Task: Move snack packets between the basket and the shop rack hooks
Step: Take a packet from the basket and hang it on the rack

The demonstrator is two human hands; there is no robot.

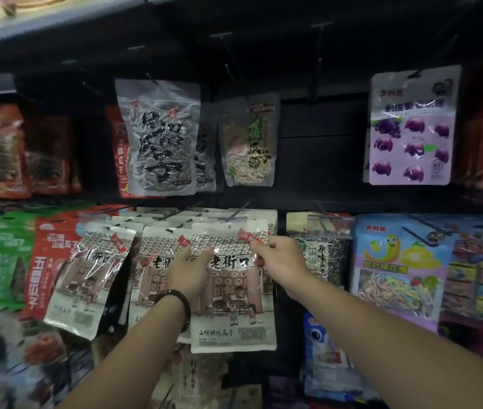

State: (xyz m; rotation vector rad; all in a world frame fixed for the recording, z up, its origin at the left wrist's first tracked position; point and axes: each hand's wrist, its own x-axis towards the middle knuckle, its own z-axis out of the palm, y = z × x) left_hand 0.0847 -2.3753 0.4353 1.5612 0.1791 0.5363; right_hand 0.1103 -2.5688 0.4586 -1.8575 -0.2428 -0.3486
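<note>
The packet (pixel 234 302) is held by both hands at its upper part: the left hand (pixel 188 270) is curled round its left edge, with fingers laid over the front, and the right hand (pixel 281 261) pinches its top right corner beside a red label. Both forearms are stretched up and forward from the lower edge of the view, and a dark bead bracelet (pixel 180 302) is worn on the left wrist. The packet hangs flat and upright at the front of a stack (pixel 205 219) of like packets, just under a dark metal hook (pixel 241 208); whether its top hole is threaded on the hook cannot be told. Its left edge is covered by the left hand and wrist. The packet is glossy white film, rectangular, printed with a grey tiled roof, black characters and a drawn shopfront. Left of it a tilted packet (pixel 93 276) of the same print hangs askew. Above it a grey packet (pixel 159 137) with a clear window is seen, up and to the right a purple packet (pixel 411 128), and to the right a blue packet (pixel 396 270). The goods at the far left and right are blurred.
</note>
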